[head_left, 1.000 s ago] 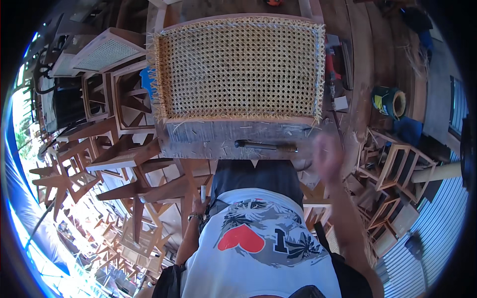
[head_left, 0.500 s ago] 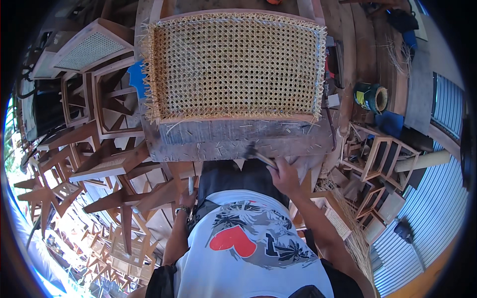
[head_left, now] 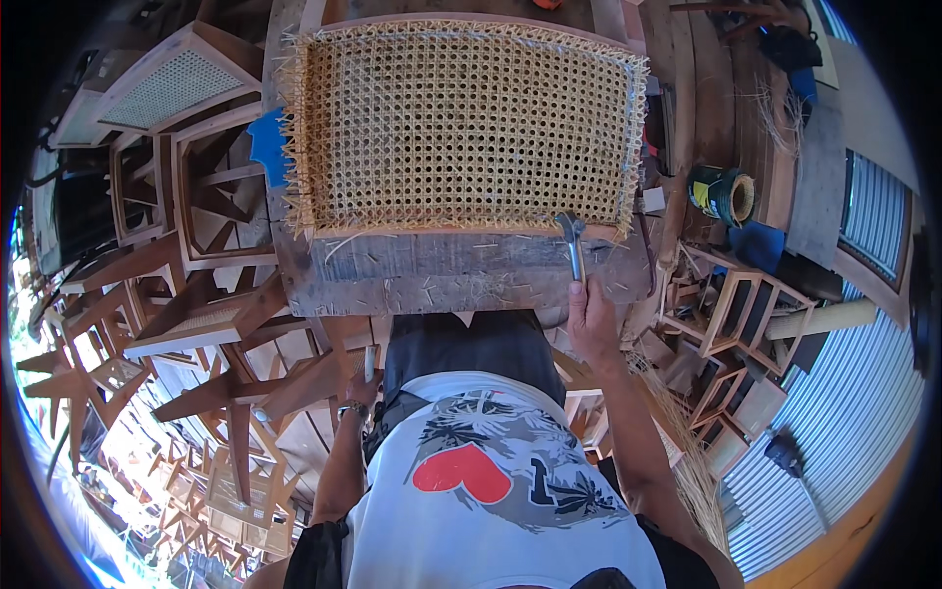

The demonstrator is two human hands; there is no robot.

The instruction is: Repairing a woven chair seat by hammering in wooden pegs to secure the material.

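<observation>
A hammer (head_left: pixel 576 257) is gripped by its handle in my right hand (head_left: pixel 593 322), thumb along the handle. Its metal head appears over the lower right edge of the woven cane panel (head_left: pixel 471 128); whether it touches cannot be told. The panel lies across a wooden frame (head_left: pixel 422 233) on the workbench, its frayed cane ends sticking out all around. Low at my left side, my left hand (head_left: pixel 361 387) is closed around a short pale stick-like tool (head_left: pixel 369 363), its kind unclear and its lower part hidden by the fingers.
Cane clippings litter the front strip of the workbench (head_left: pixel 412 290). Wooden chair frames (head_left: pixel 221 206) crowd the left, some with cane panels. At right stand a dark green can (head_left: pixel 721 196), more wooden frames (head_left: pixel 736 309) and a bundle of long cane strands (head_left: pixel 692 452).
My right hand has moved right and slightly forward, swinging the hammer from the bench's front edge up to the panel's lower right edge. My left hand stays low at my side.
</observation>
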